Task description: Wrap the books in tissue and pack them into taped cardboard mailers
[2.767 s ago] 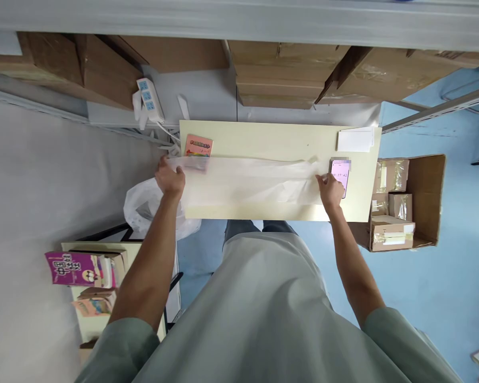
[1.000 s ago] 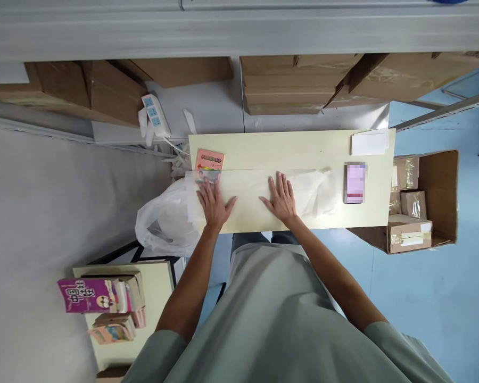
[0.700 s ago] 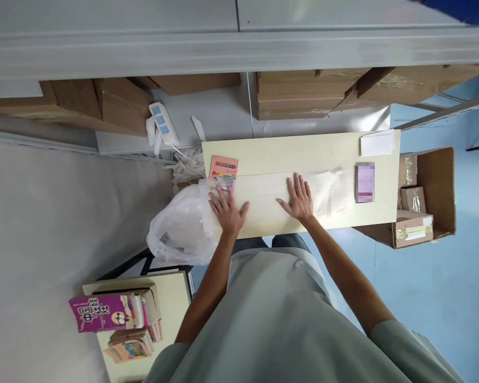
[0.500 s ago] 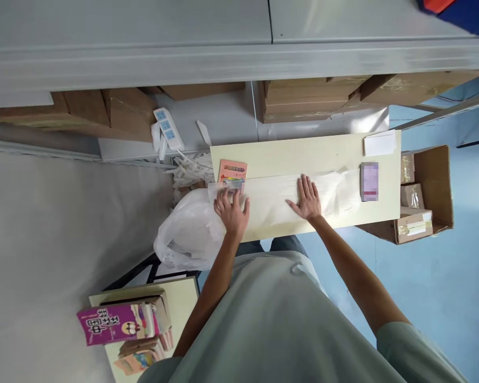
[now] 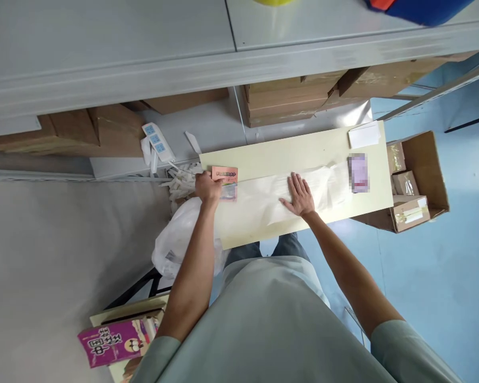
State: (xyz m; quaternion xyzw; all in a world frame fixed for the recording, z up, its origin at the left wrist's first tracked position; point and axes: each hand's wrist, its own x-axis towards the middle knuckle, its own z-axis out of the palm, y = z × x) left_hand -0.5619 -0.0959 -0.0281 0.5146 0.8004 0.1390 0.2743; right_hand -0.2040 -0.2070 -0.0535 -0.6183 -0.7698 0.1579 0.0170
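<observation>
Your left grip (image 5: pixel 208 188) curls at the left edge of a pink booklet (image 5: pixel 227 174) on the counter (image 5: pixel 287 151), thumb over the cover; whether it pinches booklet, film or both cannot be told. The booklet lies at three o'clock from that grip, its near half beneath a translucent sheet (image 5: pixel 259 199). Your right grip (image 5: pixel 300 196), palm down and opened out, lies flat on the sheet, with a phone (image 5: pixel 358 173) between two and three o'clock. At three o'clock, past the counter's end, an open cardboard box (image 5: pixel 428 154) holds smaller taped cartons (image 5: pixel 409 214); at seven from your left grip bulges a whitish plastic bag (image 5: pixel 178 229), contents unclear.
</observation>
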